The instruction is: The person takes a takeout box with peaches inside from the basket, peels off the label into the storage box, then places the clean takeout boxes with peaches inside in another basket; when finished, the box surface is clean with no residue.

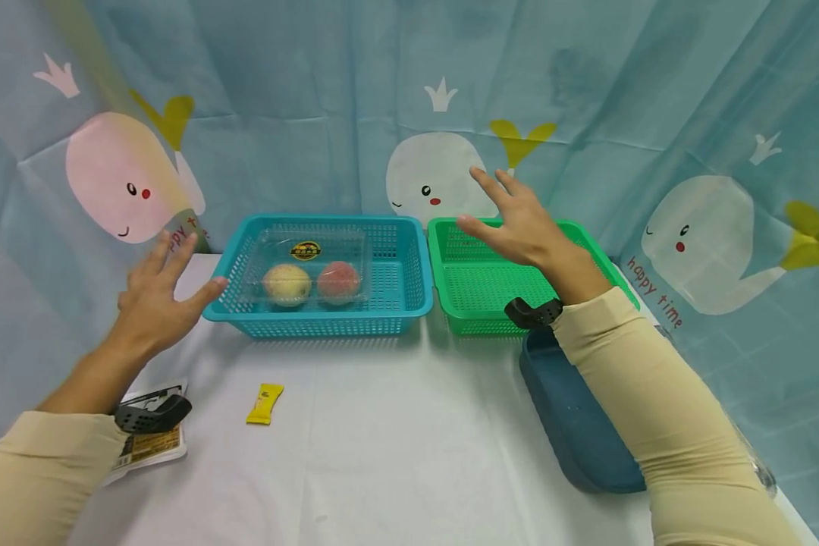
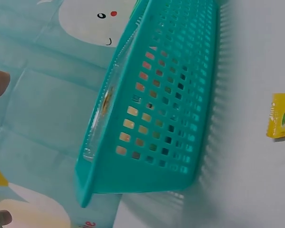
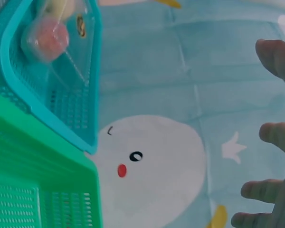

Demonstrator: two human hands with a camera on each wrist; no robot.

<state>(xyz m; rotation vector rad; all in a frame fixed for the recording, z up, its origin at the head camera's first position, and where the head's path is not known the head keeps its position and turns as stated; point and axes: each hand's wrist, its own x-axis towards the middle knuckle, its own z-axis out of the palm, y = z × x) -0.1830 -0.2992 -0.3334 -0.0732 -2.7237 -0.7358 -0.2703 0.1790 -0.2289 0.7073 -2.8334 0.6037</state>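
My left hand is raised with spread fingers at the left end of the blue basket, holding nothing. The right hand is lifted over the green basket, its fingers apart and nothing in them. Inside the blue basket lies a clear plastic box with a yellowish peach and a redder peach. On the white cloth in front is a small yellow wrapped snack; the left wrist view shows the snack packet at its right edge.
A dark blue bin stands at the right, partly under the right forearm. Flat printed packs lie under the left wrist. Behind the baskets hangs a light blue curtain with whale prints.
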